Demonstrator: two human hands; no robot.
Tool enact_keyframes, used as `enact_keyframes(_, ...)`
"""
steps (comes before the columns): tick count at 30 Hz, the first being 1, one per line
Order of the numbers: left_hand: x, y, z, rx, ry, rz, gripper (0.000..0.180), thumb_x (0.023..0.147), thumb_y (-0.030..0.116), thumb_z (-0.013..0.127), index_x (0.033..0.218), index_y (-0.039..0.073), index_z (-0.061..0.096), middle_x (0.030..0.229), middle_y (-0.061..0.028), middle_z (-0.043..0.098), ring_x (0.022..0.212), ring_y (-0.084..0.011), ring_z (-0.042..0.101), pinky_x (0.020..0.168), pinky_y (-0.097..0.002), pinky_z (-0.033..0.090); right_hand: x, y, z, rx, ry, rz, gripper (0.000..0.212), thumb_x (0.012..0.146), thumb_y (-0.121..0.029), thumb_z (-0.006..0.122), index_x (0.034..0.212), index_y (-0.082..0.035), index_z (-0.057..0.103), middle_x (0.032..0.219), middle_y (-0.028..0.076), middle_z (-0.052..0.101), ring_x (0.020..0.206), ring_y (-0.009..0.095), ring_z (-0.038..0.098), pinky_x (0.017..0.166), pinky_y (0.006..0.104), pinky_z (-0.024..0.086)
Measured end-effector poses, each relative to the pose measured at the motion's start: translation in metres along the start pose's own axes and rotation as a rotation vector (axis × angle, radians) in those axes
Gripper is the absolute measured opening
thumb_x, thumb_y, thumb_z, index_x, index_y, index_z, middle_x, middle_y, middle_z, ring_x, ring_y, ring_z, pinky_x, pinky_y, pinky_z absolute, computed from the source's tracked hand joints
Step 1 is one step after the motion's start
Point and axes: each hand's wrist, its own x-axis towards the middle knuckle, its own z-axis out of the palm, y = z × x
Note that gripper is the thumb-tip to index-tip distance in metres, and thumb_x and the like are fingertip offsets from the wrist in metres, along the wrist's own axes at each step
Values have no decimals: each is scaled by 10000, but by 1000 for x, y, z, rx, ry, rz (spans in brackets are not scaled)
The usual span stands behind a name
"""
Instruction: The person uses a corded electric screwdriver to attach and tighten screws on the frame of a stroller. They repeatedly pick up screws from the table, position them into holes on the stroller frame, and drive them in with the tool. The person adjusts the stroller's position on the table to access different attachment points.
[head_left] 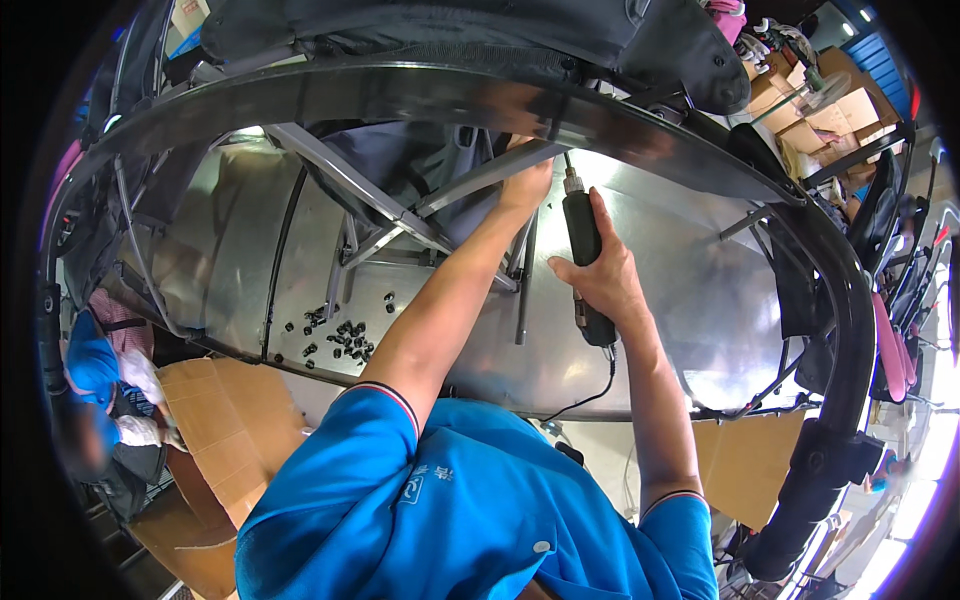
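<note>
In my right hand [608,278] is a black corded electric screwdriver [583,228], its bit pointing away from me toward the curved dark tube [420,85] of a folding frame. The thumb lies across the tool and the index finger stretches along its side. My left hand [530,188] is closed at the end of a grey metal tube [480,180], just left of the bit; that tube and the curved one partly cover its fingers. Crossed grey tubes [365,187] and dark fabric [400,160] belong to the same frame. Any screw at the bit is too small to see.
Small black parts [350,340] lie scattered on the shiny metal table [680,290], left of my left forearm. The screwdriver's cord [600,385] runs over the near edge. Cardboard boxes [230,420] stand at the lower left, beside another person [95,370]. More frames [890,260] crowd the right.
</note>
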Motion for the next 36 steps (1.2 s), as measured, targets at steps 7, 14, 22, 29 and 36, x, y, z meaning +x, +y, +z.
enact_keyframes(7,5,21,-2,-209,52,-52,174,920,159,517,954,1,580,941,-201,607,884,-407,580,773,-450,469,0,-11,-7,-20,-16,68,1001,650,-196,749,1525,-137,268,1059,206,672,811,298,678,773,374,539)
enact_keyframes(14,18,-28,20,-319,14,-74,306,943,247,592,1121,0,611,1007,-134,684,979,-209,650,893,-328,481,3,-27,2,7,-50,127,1103,612,-230,851,1523,-70,251,1153,207,657,1010,287,663,892,347,507)
enact_keyframes(22,26,-3,20,-143,-108,-157,317,932,339,537,1137,100,571,1064,-139,636,1024,-302,577,891,-400,441,10,-5,14,-300,71,61,1110,609,-336,847,1534,-212,245,1101,229,674,1010,363,663,892,409,511)
enact_keyframes(29,35,-66,32,26,-118,-130,589,948,538,445,1260,50,551,1234,-277,556,1048,-446,567,942,-517,428,7,-36,13,-572,-30,64,1064,634,-369,819,1531,-278,253,1084,179,685,963,343,666,864,394,506)
enact_keyframes(36,-133,8,-128,-238,-508,182,288,902,86,612,1176,-4,606,1008,-161,630,881,-287,635,791,-372,508,-28,21,12,139,-33,171,868,796,-395,735,1519,-191,302,952,172,676,777,249,684,650,384,544)
